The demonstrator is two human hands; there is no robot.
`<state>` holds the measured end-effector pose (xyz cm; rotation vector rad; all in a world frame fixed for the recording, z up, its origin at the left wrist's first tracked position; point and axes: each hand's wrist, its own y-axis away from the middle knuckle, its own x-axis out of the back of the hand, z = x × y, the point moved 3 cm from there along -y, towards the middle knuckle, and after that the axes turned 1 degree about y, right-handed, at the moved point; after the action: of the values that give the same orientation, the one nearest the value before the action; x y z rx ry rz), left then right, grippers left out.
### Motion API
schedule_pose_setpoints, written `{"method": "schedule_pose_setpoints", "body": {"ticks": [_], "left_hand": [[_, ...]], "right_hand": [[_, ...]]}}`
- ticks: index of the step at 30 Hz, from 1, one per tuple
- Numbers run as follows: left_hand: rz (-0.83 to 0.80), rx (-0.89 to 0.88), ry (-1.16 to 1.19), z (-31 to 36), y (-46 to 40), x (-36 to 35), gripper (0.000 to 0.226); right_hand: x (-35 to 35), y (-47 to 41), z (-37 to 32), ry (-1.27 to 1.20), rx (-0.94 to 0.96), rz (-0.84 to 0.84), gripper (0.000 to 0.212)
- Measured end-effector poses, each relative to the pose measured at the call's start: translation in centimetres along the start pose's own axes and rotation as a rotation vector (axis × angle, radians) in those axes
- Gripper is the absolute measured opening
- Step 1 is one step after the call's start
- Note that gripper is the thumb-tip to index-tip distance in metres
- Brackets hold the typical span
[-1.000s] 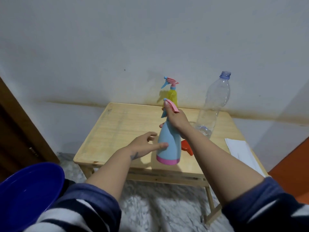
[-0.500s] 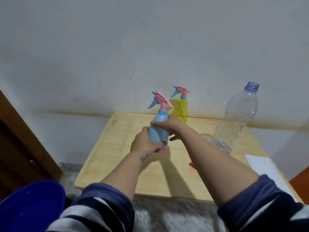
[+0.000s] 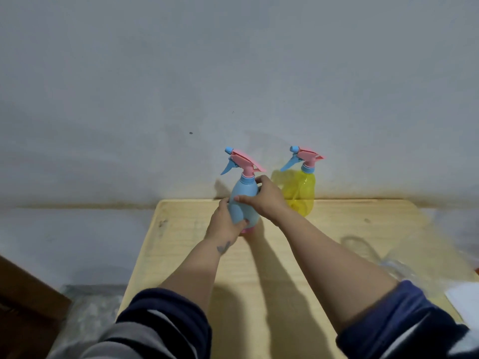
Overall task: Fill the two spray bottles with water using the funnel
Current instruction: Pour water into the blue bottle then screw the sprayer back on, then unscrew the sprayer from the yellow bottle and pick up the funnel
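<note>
Both hands are on the pale blue plastic spray bottle with the pink trigger head (image 3: 245, 200), which stands upright near the far edge of the light wooden table (image 3: 181, 255), toward its far left corner. The left hand (image 3: 225, 225) wraps the lower body from the left, thumb curled across the front just above the pink base. The right hand (image 3: 261, 200) grips the upper body from the right, thumb laid across the front and fingers reaching up beside the blue collar under the sprayer. The nozzle points left.

Just to the right, right at the far edge against the grey wall (image 3: 233, 73), stands the translucent yellow spray bottle with its pink and blue trigger head (image 3: 302, 195), upright and untouched, partly hidden behind the right hand.

At the table's right side a clear plastic bottle (image 3: 394, 265) shows only as a blur; how it lies I cannot tell. A white sheet (image 3: 464, 297) sits at the right edge. Striped dark blue sleeves (image 3: 166, 322) are pushed up both forearms.
</note>
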<state>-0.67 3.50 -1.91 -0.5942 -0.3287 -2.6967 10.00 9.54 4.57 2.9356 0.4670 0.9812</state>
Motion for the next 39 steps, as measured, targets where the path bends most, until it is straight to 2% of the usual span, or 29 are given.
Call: {"method": "schedule_pose_setpoints", "body": {"ticks": [6,14,21,23,26,29,31,35,39], "left_hand": [[0.035,-0.020,-0.012,-2.2,-3.8,-0.5,0.061],[0.025,-0.018,-0.007,-3.5,-5.3,-0.8,0.063],[0.052,0.026,-0.150,-2.3,-3.4,-0.3,0.071],[0.111,0.054,-0.172,-2.3,-2.4,-0.4,0.060],[0.152,0.050,-0.216,-1.9,-1.0,-1.4,0.043],[0.082,0.003,-0.258,-0.6,-0.3,-3.5,0.035],[0.025,-0.039,-0.250,0.6,-0.3,-5.0,0.035],[-0.072,-0.129,-0.222,3.3,-1.0,-7.7,0.048],[-0.106,-0.159,-0.164,5.9,-2.8,-9.9,0.066]], "right_hand": [[-1.8,-3.2,1.1,-0.055,0.032,0.050,0.064],[-3.0,-4.4,2.0,-0.075,0.074,0.073,0.068],[-1.4,-2.4,2.0,-0.055,-0.019,-0.014,0.087],[-0.4,-1.3,2.4,-0.036,-0.042,-0.015,0.080],[1.6,0.1,3.3,0.010,-0.082,0.045,0.058],[4.2,0.9,4.7,0.024,-0.163,0.179,0.029],[6.0,1.1,5.6,0.011,-0.214,0.286,0.023],[8.6,0.3,6.1,0.020,-0.247,0.419,0.038],[10.1,-1.8,5.6,-0.036,-0.189,0.450,0.057]]}}
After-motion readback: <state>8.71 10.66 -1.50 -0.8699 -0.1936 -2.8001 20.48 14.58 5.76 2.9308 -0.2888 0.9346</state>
